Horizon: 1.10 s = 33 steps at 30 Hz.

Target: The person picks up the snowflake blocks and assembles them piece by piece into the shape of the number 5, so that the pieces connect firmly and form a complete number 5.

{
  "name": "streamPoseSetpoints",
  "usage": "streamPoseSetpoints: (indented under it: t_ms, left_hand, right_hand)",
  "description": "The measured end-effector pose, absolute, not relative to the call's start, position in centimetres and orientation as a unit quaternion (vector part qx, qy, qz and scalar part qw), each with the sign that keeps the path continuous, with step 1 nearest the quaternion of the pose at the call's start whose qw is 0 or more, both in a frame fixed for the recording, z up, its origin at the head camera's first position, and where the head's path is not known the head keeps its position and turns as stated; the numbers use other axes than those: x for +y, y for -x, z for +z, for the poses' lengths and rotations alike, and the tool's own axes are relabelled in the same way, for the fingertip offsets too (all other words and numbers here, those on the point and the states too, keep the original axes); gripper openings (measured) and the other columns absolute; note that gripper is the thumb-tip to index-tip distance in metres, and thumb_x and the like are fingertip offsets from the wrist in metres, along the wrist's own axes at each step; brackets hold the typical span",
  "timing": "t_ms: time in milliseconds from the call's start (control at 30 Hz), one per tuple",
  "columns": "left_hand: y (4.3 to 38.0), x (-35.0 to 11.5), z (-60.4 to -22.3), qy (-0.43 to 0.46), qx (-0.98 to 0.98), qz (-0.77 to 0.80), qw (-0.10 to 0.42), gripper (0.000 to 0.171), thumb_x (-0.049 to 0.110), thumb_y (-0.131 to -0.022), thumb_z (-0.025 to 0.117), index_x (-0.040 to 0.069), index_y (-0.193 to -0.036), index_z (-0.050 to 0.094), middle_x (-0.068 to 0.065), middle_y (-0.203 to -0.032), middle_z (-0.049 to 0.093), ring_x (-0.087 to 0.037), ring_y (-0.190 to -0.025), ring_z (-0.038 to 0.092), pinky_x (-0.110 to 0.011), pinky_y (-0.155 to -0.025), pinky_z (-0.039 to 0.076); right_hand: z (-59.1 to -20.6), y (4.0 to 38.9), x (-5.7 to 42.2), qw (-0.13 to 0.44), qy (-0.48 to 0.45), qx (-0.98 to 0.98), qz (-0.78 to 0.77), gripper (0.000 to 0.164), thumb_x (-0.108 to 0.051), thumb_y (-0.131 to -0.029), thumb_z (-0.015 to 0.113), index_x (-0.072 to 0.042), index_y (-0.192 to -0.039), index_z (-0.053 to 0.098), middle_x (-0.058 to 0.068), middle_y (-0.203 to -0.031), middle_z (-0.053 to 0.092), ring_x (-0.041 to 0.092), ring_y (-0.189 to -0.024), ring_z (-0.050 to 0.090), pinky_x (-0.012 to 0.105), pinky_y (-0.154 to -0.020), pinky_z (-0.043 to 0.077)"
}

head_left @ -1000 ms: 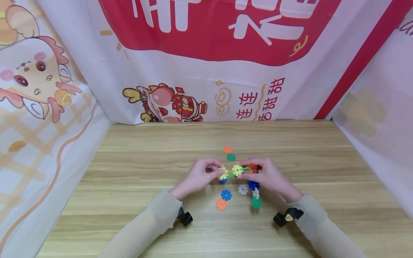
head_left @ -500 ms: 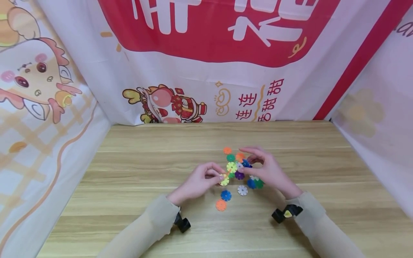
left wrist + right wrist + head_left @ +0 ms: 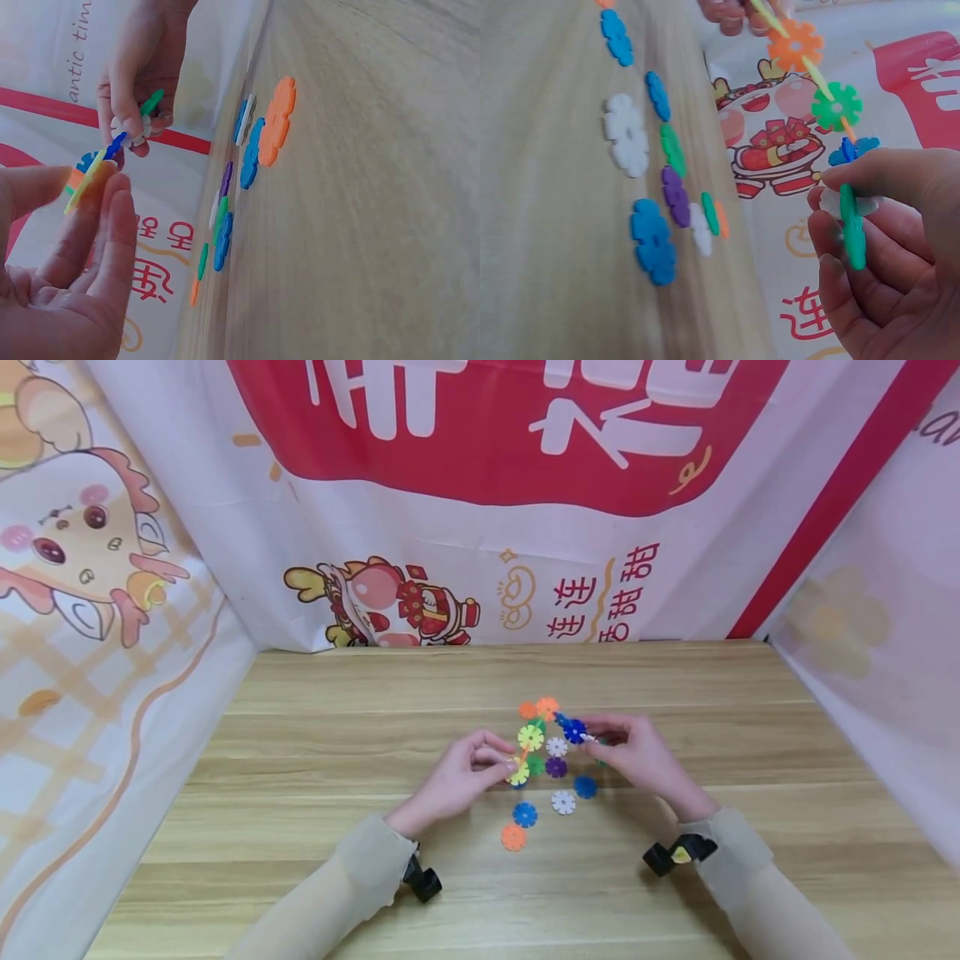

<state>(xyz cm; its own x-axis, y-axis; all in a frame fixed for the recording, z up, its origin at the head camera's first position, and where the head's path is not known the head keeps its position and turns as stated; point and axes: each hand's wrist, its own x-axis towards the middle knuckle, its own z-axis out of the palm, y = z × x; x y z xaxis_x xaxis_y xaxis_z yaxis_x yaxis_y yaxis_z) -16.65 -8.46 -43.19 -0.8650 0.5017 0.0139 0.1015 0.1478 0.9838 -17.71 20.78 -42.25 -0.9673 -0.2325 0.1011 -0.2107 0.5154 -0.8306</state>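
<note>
A chain of interlocking snowflake discs hangs in the air between both hands, arched in the head view. My left hand (image 3: 463,774) pinches the yellow end disc (image 3: 517,772) between thumb and fingers. Along the chain come another yellow disc (image 3: 531,737), an orange disc (image 3: 547,708) and a dark blue disc (image 3: 575,731). Toward the other end my right hand (image 3: 641,760) pinches a white disc (image 3: 868,205), with a green disc (image 3: 853,229) slotted onto it. The right wrist view also shows a green disc (image 3: 836,106) mid-chain. Fingers partly cover both ends.
Loose discs lie flat on the wooden table (image 3: 337,727) beneath the chain: a purple one (image 3: 556,767), a white one (image 3: 563,802), a blue one (image 3: 525,814), an orange one (image 3: 513,837) and several others. Printed cloth (image 3: 480,543) stands behind the table.
The chain has opened out from a bunched shape into an arch, its middle swinging toward the far side. My right hand has shifted slightly right; my left hand stays nearly in place.
</note>
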Motion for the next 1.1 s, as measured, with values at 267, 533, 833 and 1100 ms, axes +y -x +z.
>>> streamPoseSetpoints:
  t_ms: [267,533,833,1100]
  left_hand:
    - [16.6,-8.0,-43.6,-0.193,0.753,0.595,0.203,0.042,0.016,-0.088,0.082,-0.001,-0.12,0.062,0.0,-0.085,0.071,-0.013,-0.079,0.064,-0.03,-0.083,0.051]
    - [16.3,-8.2,-43.6,-0.171,0.754,0.613,0.162,0.042,0.013,-0.091,0.078,-0.001,-0.125,0.058,-0.004,-0.09,0.073,-0.025,-0.084,0.07,-0.033,-0.079,0.057]
    - [15.8,-7.8,-43.2,-0.182,0.784,0.588,0.081,0.05,0.016,-0.076,0.093,0.01,-0.115,0.062,-0.002,-0.092,0.072,-0.018,-0.084,0.068,-0.03,-0.076,0.058]
    - [15.6,-7.5,-42.9,-0.174,0.82,0.544,0.037,0.043,0.018,-0.077,0.092,0.012,-0.107,0.063,0.005,-0.093,0.069,-0.015,-0.083,0.064,-0.031,-0.074,0.057]
  right_hand:
    - [-40.7,18.3,19.8,0.011,0.149,0.879,-0.453,0.025,-0.018,-0.093,0.078,-0.013,-0.117,0.076,-0.002,-0.108,0.074,0.018,-0.089,0.067,0.034,-0.073,0.058]
    - [-40.1,19.7,19.9,0.021,0.144,0.876,-0.461,0.025,-0.015,-0.092,0.078,-0.008,-0.116,0.075,0.005,-0.107,0.075,0.021,-0.089,0.068,0.033,-0.074,0.058]
    - [-39.5,20.6,20.1,0.034,0.13,0.882,-0.451,0.029,-0.021,-0.092,0.079,-0.009,-0.117,0.076,0.005,-0.106,0.074,0.022,-0.089,0.068,0.039,-0.075,0.058]
    - [-39.4,20.6,19.3,0.045,0.14,0.886,-0.44,0.027,-0.018,-0.091,0.078,-0.008,-0.116,0.076,0.006,-0.106,0.074,0.022,-0.088,0.066,0.036,-0.074,0.058]
